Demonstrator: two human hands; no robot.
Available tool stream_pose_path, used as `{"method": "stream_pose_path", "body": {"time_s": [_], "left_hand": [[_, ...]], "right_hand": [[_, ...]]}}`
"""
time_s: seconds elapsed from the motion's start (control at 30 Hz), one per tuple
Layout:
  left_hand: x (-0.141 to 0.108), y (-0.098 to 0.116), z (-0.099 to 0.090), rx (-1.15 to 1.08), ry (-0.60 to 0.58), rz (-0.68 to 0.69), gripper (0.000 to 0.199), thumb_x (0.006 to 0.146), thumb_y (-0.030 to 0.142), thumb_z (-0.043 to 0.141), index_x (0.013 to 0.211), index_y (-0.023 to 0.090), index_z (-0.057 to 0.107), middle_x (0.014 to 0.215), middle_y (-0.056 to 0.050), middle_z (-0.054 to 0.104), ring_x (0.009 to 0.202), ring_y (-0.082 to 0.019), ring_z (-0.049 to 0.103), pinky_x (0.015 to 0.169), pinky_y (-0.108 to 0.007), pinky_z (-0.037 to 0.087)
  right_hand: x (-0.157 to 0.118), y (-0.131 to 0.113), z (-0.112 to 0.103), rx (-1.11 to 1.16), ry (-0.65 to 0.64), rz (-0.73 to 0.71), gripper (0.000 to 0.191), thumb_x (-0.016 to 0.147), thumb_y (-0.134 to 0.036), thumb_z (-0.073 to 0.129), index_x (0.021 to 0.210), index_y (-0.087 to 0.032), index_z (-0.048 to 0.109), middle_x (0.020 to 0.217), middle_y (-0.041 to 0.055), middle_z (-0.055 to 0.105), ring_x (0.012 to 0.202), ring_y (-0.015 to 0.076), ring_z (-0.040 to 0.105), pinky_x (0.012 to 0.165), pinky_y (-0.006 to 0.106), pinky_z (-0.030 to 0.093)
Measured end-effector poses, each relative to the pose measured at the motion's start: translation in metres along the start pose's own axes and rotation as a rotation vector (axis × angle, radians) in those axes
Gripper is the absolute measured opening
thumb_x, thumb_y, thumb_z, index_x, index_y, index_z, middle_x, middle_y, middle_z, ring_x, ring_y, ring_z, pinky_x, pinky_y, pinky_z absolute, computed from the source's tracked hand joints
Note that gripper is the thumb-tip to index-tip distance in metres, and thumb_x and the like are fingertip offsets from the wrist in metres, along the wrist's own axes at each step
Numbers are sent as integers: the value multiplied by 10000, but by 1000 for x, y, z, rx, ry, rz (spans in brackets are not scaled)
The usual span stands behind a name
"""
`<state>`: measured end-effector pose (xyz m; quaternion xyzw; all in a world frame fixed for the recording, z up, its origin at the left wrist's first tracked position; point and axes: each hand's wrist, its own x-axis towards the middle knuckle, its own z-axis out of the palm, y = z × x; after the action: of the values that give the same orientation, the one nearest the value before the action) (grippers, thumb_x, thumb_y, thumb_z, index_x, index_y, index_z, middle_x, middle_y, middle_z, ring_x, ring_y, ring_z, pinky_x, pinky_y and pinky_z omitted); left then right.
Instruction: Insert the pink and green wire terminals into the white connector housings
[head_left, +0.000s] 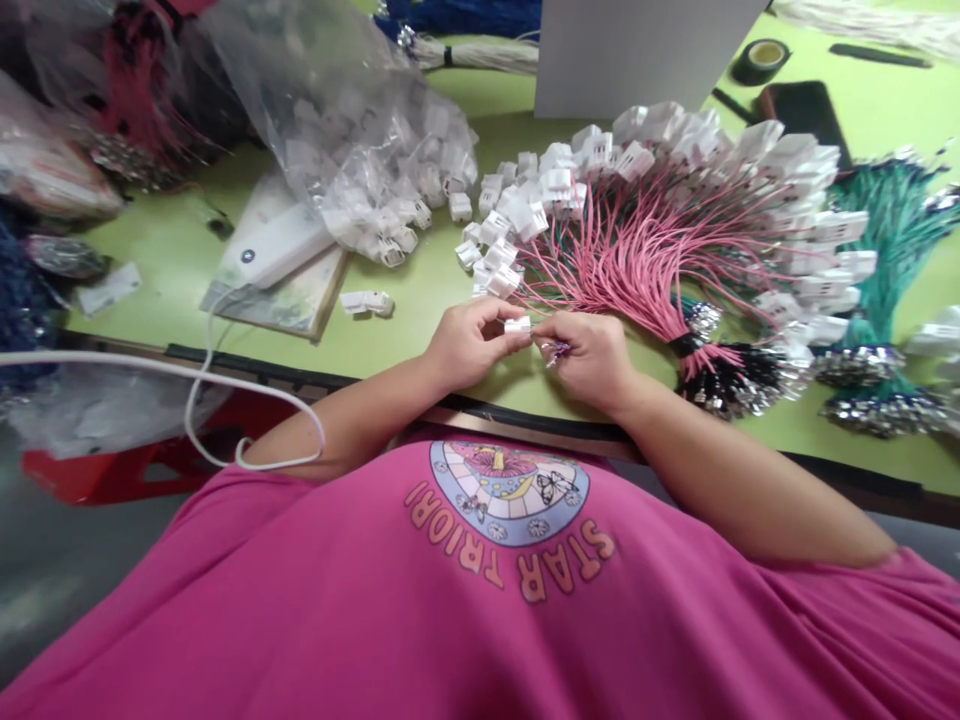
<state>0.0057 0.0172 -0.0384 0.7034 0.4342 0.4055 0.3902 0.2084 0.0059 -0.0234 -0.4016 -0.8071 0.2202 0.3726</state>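
Observation:
Between the fingertips of my left hand (471,345) is a small white plastic connector housing (517,325). My right hand (589,358) is closed on several wires with silvery crimped terminals (556,351) showing under its fingers. The fingertips of that hand meet the right end of the housing; whether a wire sits inside it I cannot tell. Just beyond my hands spreads a big bundle of pink wires (630,250), with white housings (517,210) on their far ends and a black tie near the bare terminals.
A clear plastic bag of white housings (390,150) lies at the back left, beside a white power strip (289,245) on a board. Two loose housings (367,303) lie nearer. Green wire bundles (885,260) are at right; black tape (761,62) sits behind. A white cable (150,360) crosses my left arm.

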Motion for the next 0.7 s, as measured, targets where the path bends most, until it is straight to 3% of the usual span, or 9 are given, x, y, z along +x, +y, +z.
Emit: {"method": "stream_pose_path", "body": {"time_s": [0.1, 0.2, 0.3, 0.37, 0.47, 0.53, 0.63, 0.7], "left_hand": [[1, 8, -7, 199, 46, 181, 387, 812, 530, 746, 967, 175, 739, 877, -57, 746, 671, -120, 645, 631, -249, 522], [6, 20, -19, 368, 32, 355, 295, 872, 445, 704, 1007, 184, 730, 1009, -82, 753, 857, -171, 693, 789, -299, 552], [24, 31, -31, 456, -37, 383, 266, 888, 404, 694, 1057, 201, 725, 1129, -77, 734, 1085, -236, 686, 966, -380, 523], [43, 34, -36, 514, -74, 366, 261, 898, 373, 685, 1092, 202, 720, 1163, -68, 718, 1114, -250, 678, 988, -415, 512], [76, 31, -39, 587, -133, 380, 248, 917, 296, 655, 1144, 209, 709, 1259, -56, 685, 1160, -237, 655, 998, -421, 510], [92, 25, -40, 514, -189, 406, 261, 887, 275, 697, 1142, 220, 708, 1295, -43, 663, 1220, -216, 620, 1047, -421, 497], [98, 21, -48, 415, -220, 401, 303, 838, 298, 759, 1132, 233, 727, 1344, -45, 627, 1290, -230, 572, 1104, -448, 473], [88, 24, -63, 430, -236, 350, 371, 832, 333, 768, 1187, 240, 715, 1414, -45, 580, 1291, -249, 572, 1082, -443, 494]], "right_hand": [[3, 0, -2, 4, -47, 53, 173, 861, -230, 557, 808, -197, 718, 747, 21, 728, 659, 134, 613, 648, 263, 453], [9, -1, -12, 23, 11, 49, 165, 894, -264, 573, 850, -218, 725, 812, 40, 736, 741, 161, 647, 711, 302, 496], [11, -2, -25, 45, 161, 34, 176, 922, -315, 578, 862, -233, 721, 888, 63, 727, 836, 190, 662, 774, 347, 520], [10, -1, -28, 81, 169, 62, 208, 950, -325, 542, 919, -235, 727, 827, 49, 703, 776, 180, 650, 733, 340, 518], [4, 2, -21, 48, -75, -3, 247, 931, -239, 508, 1008, -222, 742, 780, 36, 681, 693, 168, 624, 666, 317, 499], [3, 3, -11, -85, -220, -69, 319, 863, -147, 508, 1072, -193, 745, 928, 79, 708, 770, 189, 645, 684, 321, 498], [6, 1, 2, -289, -271, 14, 443, 813, -66, 483, 1183, -149, 713, 1136, 139, 685, 862, 215, 653, 694, 325, 489], [11, -3, 6, -373, -324, 108, 416, 831, -71, 472, 1159, -149, 717, 1126, 141, 679, 833, 217, 643, 663, 328, 468]]}}
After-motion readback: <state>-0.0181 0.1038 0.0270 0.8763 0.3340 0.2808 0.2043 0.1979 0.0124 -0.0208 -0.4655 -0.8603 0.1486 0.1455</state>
